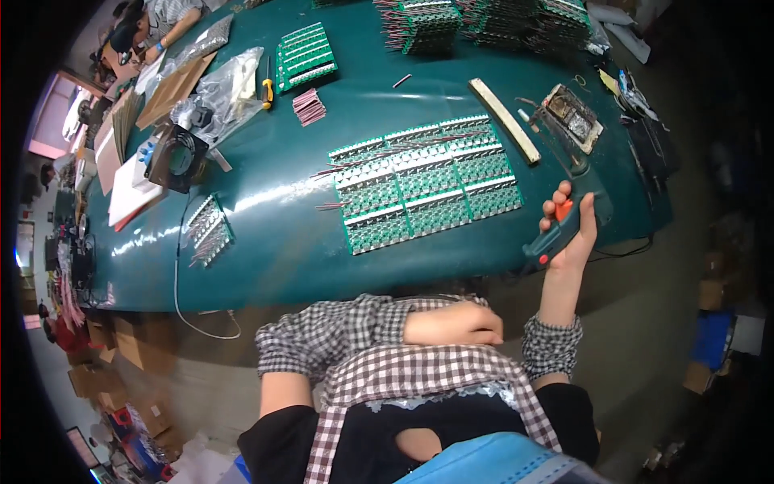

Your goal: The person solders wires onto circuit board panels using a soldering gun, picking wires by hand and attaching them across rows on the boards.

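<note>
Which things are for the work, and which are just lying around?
Probably for the work:
- green tool in the right hand
- green circuit boards in front

Seemingly just lying about:
- black fan
- yellow-handled screwdriver
- clear plastic bag

Tool point(553, 239) partly behind right hand point(580, 238)
</note>
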The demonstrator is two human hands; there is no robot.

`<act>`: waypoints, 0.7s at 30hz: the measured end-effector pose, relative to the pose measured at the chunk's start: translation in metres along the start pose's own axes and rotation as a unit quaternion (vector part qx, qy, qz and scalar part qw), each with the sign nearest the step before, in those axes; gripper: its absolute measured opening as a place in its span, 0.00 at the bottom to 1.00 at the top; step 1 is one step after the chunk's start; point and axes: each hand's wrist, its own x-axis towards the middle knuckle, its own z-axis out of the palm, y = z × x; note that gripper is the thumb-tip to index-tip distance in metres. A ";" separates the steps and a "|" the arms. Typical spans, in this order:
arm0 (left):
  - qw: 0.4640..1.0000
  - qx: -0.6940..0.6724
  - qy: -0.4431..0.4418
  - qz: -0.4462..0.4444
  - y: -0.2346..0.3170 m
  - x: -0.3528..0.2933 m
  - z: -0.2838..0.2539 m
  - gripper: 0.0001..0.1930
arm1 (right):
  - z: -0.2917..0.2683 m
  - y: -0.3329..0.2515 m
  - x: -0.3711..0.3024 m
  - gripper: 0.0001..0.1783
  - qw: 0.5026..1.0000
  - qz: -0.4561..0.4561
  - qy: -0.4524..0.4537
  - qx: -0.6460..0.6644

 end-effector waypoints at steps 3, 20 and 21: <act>0.986 0.076 0.146 -0.035 0.035 -0.025 -0.042 0.09 | 0.012 0.005 -0.012 0.25 0.999 0.011 -0.042 -0.017; 0.705 -0.430 0.563 0.036 0.029 -0.036 -0.125 0.08 | 0.072 0.073 -0.047 0.30 0.979 0.069 -0.032 -0.191; 0.699 -0.439 0.563 0.036 0.027 -0.037 -0.127 0.08 | 0.073 0.074 -0.046 0.29 0.977 0.064 -0.037 -0.200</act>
